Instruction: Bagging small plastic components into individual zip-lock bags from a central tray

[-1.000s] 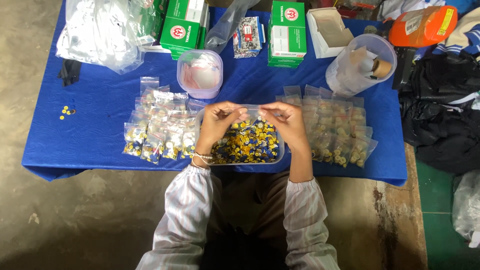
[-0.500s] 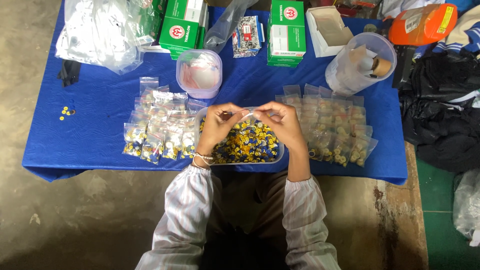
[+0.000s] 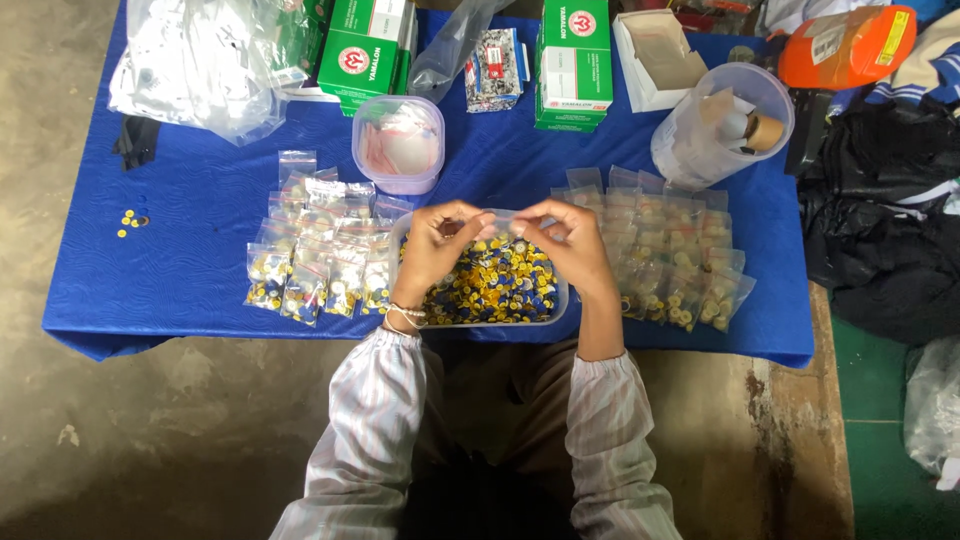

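Both my hands hover over a clear plastic tub (image 3: pixel 553 312) full of small yellow and blue caps (image 3: pixel 500 285). My left hand (image 3: pixel 437 250) and my right hand (image 3: pixel 572 245) pinch the two ends of a small clear zip bag (image 3: pixel 497 221) held between them above the tub. What is inside the bag is too small to tell. A pile of filled small bags (image 3: pixel 320 250) lies left of the tub, and another pile of filled bags (image 3: pixel 672 250) lies to its right.
The blue-covered table (image 3: pixel 180 270) also carries a lidded round tub (image 3: pixel 398 145), green boxes (image 3: pixel 365 45), a large clear bag (image 3: pixel 200 60), a white open box (image 3: pixel 658 55), a clear jug with tape rolls (image 3: pixel 722 125), and a few loose yellow caps (image 3: pixel 128 220). Dark clothing (image 3: pixel 880 210) lies at right.
My hands have stayed over the tub, working the small bag between the fingertips; they have drawn very slightly apart along its top edge. Nothing else moved.
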